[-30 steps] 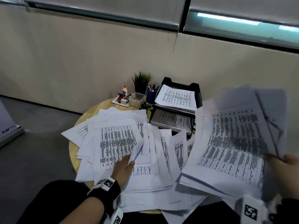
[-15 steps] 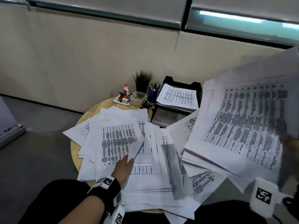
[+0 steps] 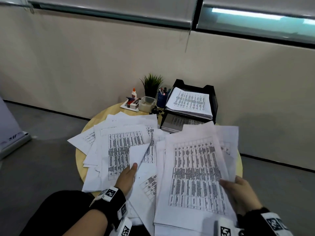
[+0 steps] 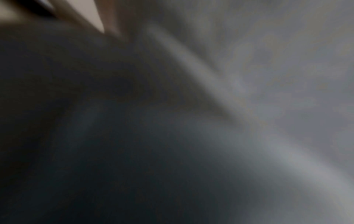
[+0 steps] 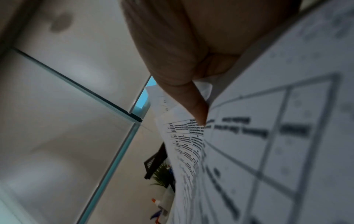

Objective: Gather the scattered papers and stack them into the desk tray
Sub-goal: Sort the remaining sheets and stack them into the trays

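Many papers [image 3: 129, 120] lie scattered over the table [image 3: 80, 160] in front of the tray [image 3: 215, 103], whose two levels both hold stacks. The right hand [image 3: 238, 193] grips a bundle [image 3: 196, 171] by its near right edge, thumb on top, low before the tray. The left hand [image 3: 127, 179] pinches a sheet [image 3: 119, 150] by its lifted corner, left of the bundle. A plant [image 3: 151, 84], glue [image 3: 134, 94] and a pen cup [image 3: 161, 99] stand left of the tray.

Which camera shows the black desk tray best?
The head view: the black desk tray stands nearly whole at the table's back, holding stacked papers. The right wrist shows only its dark corner; the left wrist is just blur.
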Motion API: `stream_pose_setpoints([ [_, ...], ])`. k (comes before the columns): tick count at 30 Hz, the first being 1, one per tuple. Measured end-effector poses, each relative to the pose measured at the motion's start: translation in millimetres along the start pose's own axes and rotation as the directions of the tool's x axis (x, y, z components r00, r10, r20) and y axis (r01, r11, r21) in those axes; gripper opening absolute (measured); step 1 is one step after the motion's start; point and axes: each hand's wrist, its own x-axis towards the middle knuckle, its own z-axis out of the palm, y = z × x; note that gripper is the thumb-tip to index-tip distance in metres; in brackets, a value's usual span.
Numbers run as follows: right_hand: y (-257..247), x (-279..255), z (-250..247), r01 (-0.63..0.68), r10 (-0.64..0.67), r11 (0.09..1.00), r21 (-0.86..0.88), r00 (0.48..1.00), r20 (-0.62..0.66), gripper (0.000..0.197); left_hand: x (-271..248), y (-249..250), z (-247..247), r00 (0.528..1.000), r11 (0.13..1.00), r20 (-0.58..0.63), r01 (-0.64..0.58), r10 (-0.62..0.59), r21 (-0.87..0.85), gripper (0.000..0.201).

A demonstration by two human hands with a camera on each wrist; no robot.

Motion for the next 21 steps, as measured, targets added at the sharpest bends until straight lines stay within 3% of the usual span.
stream_pose_setpoints([
  [3, 0.6, 4.4, 14.3, -0.04, 0.031, 0.996, 0.081, 0.994, 0.107, 0.023, -8.4, 7.0, 2.3, 0.998, 0.999, 0.057, -0.034, 0.034, 0.013, 0.047],
  [5, 3.6, 8.0, 20.3, -0.05, 0.033, 0.993, 0.103, 0.985, 0.168, 0.026, -4.6, 1.6, 6.3, 0.996, 0.999, 0.077, -0.042, 0.04, 0.027, 0.056],
  [8, 13.4, 15.7, 27.1, -0.077, 0.075, 0.997, 0.001, 0.975, 0.211, 0.036, 5.8, -18.4, 8.4, 0.994, 0.991, 0.101, -0.043, 0.031, 0.124, 0.113],
  [9, 18.4, 18.0, 29.7, -0.072, 0.083, 0.996, -0.059, 0.973, 0.213, 0.036, 11.8, -28.1, 10.4, 0.993, 0.985, 0.118, -0.041, 0.021, 0.167, 0.12],
  [11, 30.9, 27.0, 34.3, -0.044, 0.084, 0.979, -0.199, 0.976, 0.2, 0.043, 6.0, -20.7, 16.7, 0.978, 0.971, 0.209, -0.048, -0.002, 0.233, 0.105],
  [13, 38.8, 32.2, 38.1, -0.06, 0.107, 0.968, -0.242, 0.976, 0.19, 0.051, -6.1, -12.4, 28.1, 0.957, 0.953, 0.289, -0.085, -0.003, 0.291, 0.074],
  [15, 36.2, 30.0, 39.5, -0.066, 0.105, 0.97, -0.232, 0.981, 0.161, 0.04, -13.7, -7.5, 36.2, 0.935, 0.923, 0.353, -0.113, -0.026, 0.367, 0.061],
  [17, 28.7, 23.2, 40.9, -0.104, 0.125, 0.981, -0.167, 0.985, 0.123, 0.026, -19.3, -3.0, 43.3, 0.912, 0.885, 0.403, -0.126, -0.074, 0.448, 0.059],
  [19, 28.6, 25.3, 41.2, -0.169, 0.17, 0.985, -0.011, 0.978, 0.121, 0.036, -25.7, 0.3, 52.7, 0.884, 0.823, 0.455, -0.178, -0.106, 0.539, 0.058],
  [21, 27.9, 27.6, 41.2, -0.205, 0.192, 0.975, 0.083, 0.971, 0.14, 0.045, -28.6, -1.4, 62.6, 0.835, 0.737, 0.545, -0.323, -0.072, 0.593, 0.056],
])
